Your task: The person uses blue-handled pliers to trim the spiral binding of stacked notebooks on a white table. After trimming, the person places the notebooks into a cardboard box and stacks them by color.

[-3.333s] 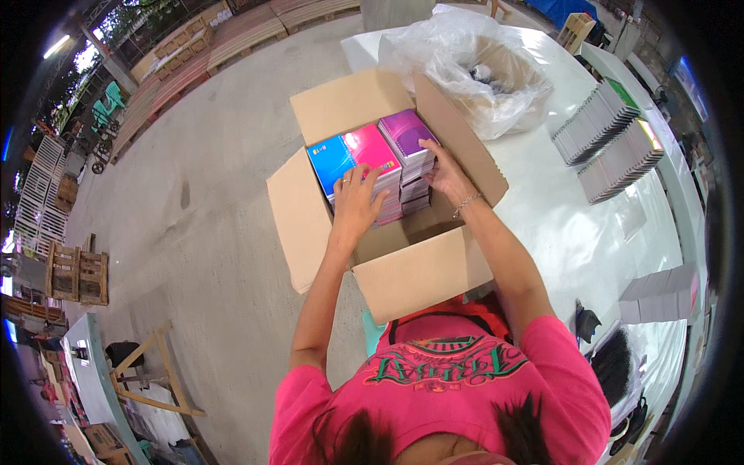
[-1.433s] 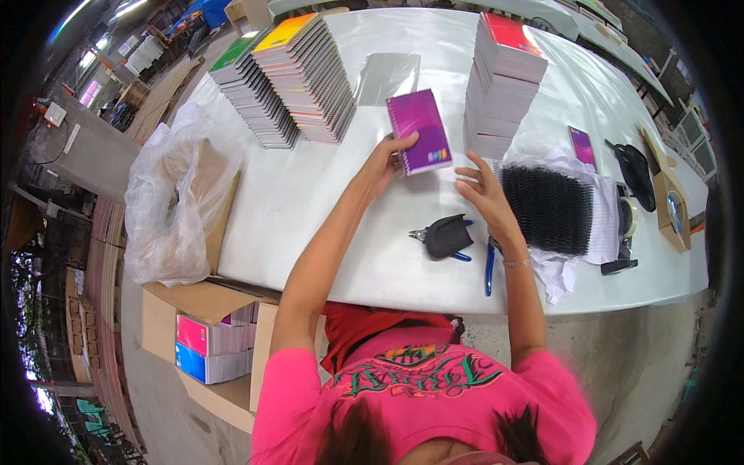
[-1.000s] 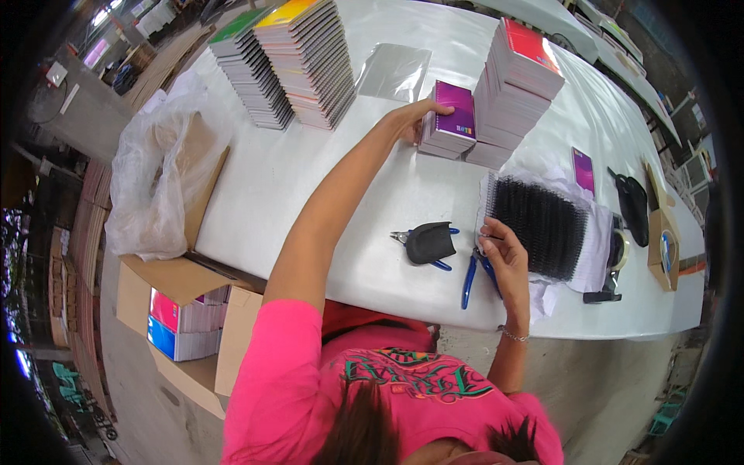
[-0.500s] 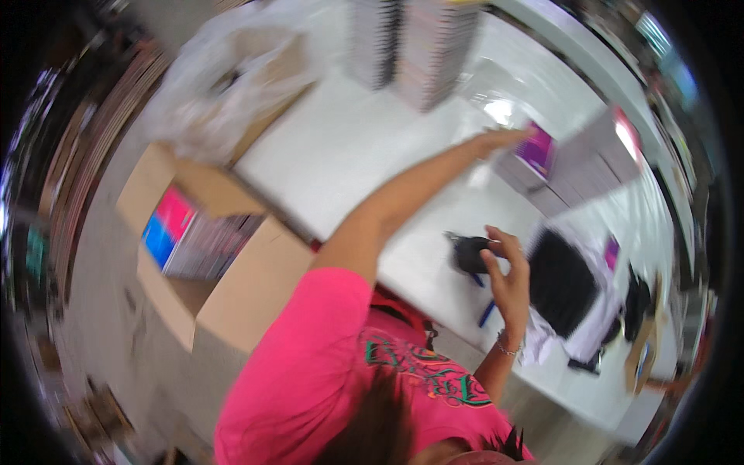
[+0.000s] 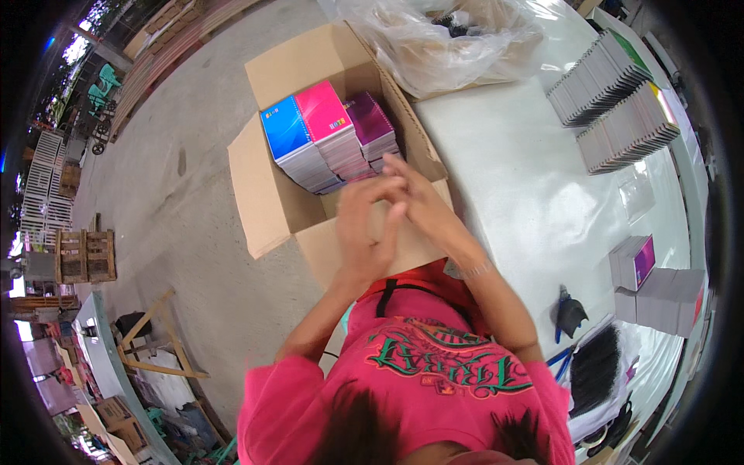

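My left hand (image 5: 366,229) and my right hand (image 5: 426,208) meet above the near flap of an open cardboard box (image 5: 260,182). Blurred by motion, my left hand has its thumb held away from bent fingers, and nothing shows in it. My right hand's fingers stretch toward the left one, touching or overlapping it, with no object visible. Inside the box stand stacks of small notebooks: one with a blue cover (image 5: 284,128), one with a pink cover (image 5: 324,111), and a lower one with a purple cover (image 5: 366,114). My hands partly hide the box's near inside.
On the white table (image 5: 504,178) at right stand tall stacks of spiral notebooks (image 5: 601,81), another purple-topped stack (image 5: 637,260), a black tool (image 5: 570,311) and a black pad on cloth (image 5: 595,368). Clear plastic wrapping (image 5: 442,46) lies beyond the box. A wooden pallet (image 5: 85,256) stands far left.
The view has swung left toward the box. My left hand has come back from the purple-topped stack on the table, and my right hand from beside the black tool; both are over the box.
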Tool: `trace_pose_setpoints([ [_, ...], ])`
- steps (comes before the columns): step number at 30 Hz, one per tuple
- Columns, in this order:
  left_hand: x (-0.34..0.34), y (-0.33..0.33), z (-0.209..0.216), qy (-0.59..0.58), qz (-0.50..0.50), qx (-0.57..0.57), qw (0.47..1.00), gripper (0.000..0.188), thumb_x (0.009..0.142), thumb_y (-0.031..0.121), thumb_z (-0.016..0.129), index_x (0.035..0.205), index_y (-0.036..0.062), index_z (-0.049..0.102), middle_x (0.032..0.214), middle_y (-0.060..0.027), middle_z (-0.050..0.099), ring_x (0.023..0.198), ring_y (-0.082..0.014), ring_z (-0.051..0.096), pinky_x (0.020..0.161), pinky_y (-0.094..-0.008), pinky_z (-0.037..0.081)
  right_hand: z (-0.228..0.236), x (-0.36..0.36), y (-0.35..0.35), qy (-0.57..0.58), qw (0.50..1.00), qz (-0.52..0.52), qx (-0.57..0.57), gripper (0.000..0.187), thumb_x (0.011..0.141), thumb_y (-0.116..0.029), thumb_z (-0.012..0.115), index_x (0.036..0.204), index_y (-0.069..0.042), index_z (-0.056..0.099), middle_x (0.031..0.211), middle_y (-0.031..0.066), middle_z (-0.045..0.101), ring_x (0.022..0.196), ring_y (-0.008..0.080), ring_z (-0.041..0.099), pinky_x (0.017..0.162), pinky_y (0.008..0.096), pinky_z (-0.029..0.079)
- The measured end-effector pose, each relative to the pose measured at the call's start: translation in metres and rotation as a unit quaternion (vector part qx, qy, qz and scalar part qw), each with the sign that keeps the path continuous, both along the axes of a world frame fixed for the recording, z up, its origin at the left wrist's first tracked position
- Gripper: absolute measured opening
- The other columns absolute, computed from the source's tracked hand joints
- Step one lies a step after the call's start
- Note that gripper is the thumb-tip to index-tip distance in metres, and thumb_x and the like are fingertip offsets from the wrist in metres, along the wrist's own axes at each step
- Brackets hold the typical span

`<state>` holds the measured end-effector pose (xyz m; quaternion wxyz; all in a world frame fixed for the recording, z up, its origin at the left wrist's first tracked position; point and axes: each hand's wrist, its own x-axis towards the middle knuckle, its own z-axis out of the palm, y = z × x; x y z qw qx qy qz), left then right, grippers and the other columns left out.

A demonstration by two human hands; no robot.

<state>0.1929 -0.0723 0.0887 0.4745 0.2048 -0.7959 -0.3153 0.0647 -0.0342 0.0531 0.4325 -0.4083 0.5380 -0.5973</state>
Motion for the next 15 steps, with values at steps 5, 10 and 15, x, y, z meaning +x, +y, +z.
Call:
trace_pose_setpoints([
  [5,0.060,-0.030,-0.042,-0.300,0.085,-0.084,0.946,0.053,0.080,0.036,0.074,0.126,0.0135,0.059,0.108,-0.0097,0.061,0.107,-0.0292,0.054,0.099,-0.0434,0.036,-0.040,-0.023,-0.137,0.103,0.948,-0.169,0.251,0.089,0.093,-0.057,0.054,0.145,0.011,0.031,0.149,0.0291,0.038,0.140,0.0370,0.037,0.116,0.0399,0.027],
  [10,0.048,-0.030,-0.071,-0.324,0.072,-0.088,0.939,0.058,0.076,0.048,0.074,0.124,0.0180,0.062,0.105,-0.0020,0.062,0.099,-0.0226,0.055,0.094,-0.0404,0.036,-0.167,-0.119,-0.195,0.086,0.940,-0.113,0.309,0.092,0.092,-0.072,0.039,0.136,0.007,0.047,0.135,0.0199,0.054,0.124,0.0314,0.052,0.105,0.0399,0.040],
  [15,0.053,-0.031,-0.085,-0.312,0.102,-0.117,0.937,0.052,0.079,0.049,0.072,0.122,0.0222,0.064,0.101,0.0041,0.062,0.090,-0.0176,0.053,0.085,-0.0364,0.036,-0.154,-0.121,-0.192,-0.184,0.905,0.029,0.382,0.113,0.078,-0.091,0.024,0.157,-0.011,0.010,0.160,0.0169,0.022,0.148,0.0346,0.020,0.113,0.0629,0.021],
])
